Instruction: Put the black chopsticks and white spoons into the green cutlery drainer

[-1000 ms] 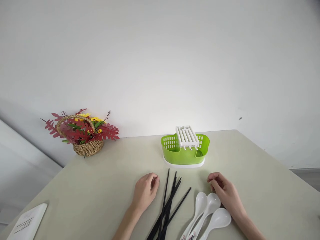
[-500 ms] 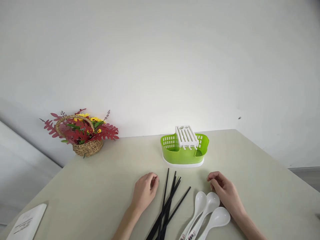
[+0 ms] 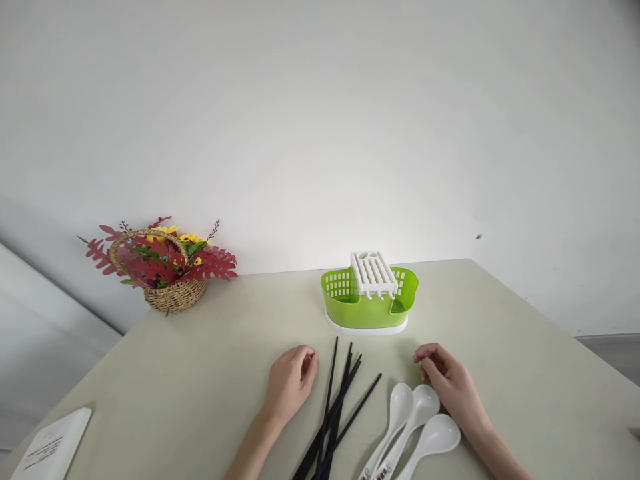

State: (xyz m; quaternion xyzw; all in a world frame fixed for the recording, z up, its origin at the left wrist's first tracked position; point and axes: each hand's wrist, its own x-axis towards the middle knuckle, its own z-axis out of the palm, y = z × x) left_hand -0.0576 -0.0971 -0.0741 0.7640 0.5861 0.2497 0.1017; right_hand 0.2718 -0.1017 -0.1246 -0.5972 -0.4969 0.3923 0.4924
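My left hand [image 3: 293,380] rests on the table with its fingers curled in and nothing in them, just left of the chopsticks. Several black chopsticks [image 3: 334,413] lie crossed in a loose bundle, their thin ends pointing away from me. To their right are three white spoons [image 3: 433,435], bowls facing up and handles toward me. My right hand [image 3: 447,380] lies beside the spoon bowls, fingers loosely curled and holding nothing. Beyond both hands stands a green basket [image 3: 367,313] on a white base, with a white slotted rack [image 3: 375,273] with hooks across its top.
At the back left, a woven basket [image 3: 175,295] holds red leaves and yellow flowers. A white object with dark print [image 3: 53,443] lies at the table's near left. The table [image 3: 210,373] meets a pale wall [image 3: 320,133] behind.
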